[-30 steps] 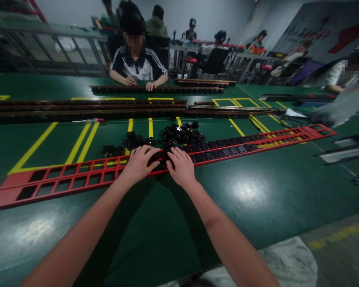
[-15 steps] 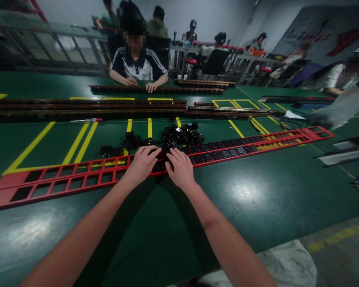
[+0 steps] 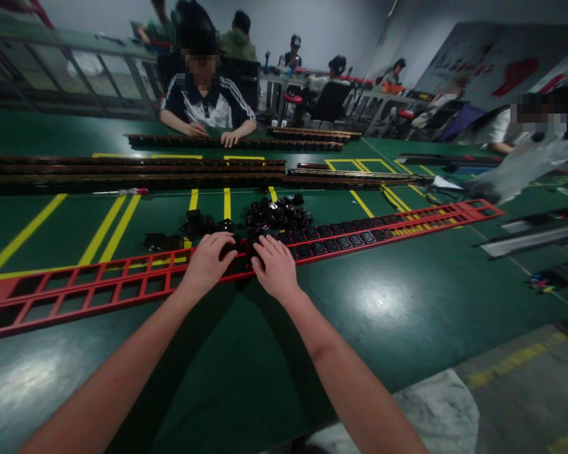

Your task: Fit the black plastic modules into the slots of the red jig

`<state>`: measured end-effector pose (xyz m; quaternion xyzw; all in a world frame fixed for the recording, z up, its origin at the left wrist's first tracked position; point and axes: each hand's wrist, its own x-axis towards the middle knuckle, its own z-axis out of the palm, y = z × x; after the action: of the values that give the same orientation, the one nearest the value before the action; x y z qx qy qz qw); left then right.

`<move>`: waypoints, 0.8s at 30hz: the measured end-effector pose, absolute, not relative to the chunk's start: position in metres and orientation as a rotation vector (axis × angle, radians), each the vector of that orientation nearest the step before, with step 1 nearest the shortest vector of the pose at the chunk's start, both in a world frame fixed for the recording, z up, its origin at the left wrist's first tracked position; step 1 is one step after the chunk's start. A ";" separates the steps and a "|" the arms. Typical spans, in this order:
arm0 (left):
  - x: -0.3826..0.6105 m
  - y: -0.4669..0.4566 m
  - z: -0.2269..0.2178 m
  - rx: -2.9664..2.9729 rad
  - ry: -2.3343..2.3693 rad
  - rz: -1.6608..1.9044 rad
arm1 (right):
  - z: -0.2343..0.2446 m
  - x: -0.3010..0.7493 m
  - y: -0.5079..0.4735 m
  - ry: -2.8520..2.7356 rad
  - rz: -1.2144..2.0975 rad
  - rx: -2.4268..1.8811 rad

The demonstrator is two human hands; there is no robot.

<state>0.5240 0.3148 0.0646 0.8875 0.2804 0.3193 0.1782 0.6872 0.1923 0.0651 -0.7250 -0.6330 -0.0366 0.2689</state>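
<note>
A long red frame (image 3: 130, 287) with two rows of square openings lies across the table in front of me. Its left openings show bare, while black square pieces (image 3: 356, 239) fill many to the right. My left hand (image 3: 207, 263) rests on the frame, its thumb apart from the fingers, and nothing shows in it. Close by, my right hand (image 3: 277, 268) has its fingertips and thumb around a dark piece at the frame, largely hidden by the fingers. Just behind the hands sits a heap of loose black parts (image 3: 281, 214).
A smaller group of black parts (image 3: 201, 222) lies left of the heap. Farther back are long dark strips (image 3: 170, 173) and a screwdriver (image 3: 123, 192). A co-worker (image 3: 208, 104) sits across the green table (image 3: 378, 328); silvery strips (image 3: 534, 236) lie at the right.
The whole view has shifted, so the table and frame appear farther left. My left thumb has parted more from its fingers; my right hand stays at nearly the same spot on the frame.
</note>
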 end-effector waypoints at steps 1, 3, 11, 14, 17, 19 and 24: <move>0.524 0.315 0.064 2.502 0.809 0.907 | 0.065 0.687 0.192 -1.710 -0.097 -1.959; 0.525 0.316 0.063 2.485 0.791 0.916 | 0.065 0.687 0.192 -1.715 -0.099 -1.962; 0.528 0.316 0.068 2.475 0.732 0.941 | 0.065 0.687 0.193 -1.714 -0.103 -1.966; 0.528 0.318 0.065 2.470 0.740 0.937 | 0.065 0.686 0.193 -1.713 -0.101 -1.966; 0.528 0.319 0.062 2.478 0.746 0.922 | 0.065 0.687 0.193 -1.708 -0.093 -1.966; 0.528 0.318 0.062 2.516 0.748 0.911 | 0.065 0.687 0.193 -1.705 -0.091 -1.965; 0.527 0.312 0.066 2.647 0.823 0.837 | 0.066 0.687 0.193 -1.712 -0.091 -1.960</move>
<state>0.5271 0.3121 0.0663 0.9072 0.2820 0.2870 0.1225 0.6869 0.1927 0.0659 -0.7256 -0.6339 -0.0336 0.2655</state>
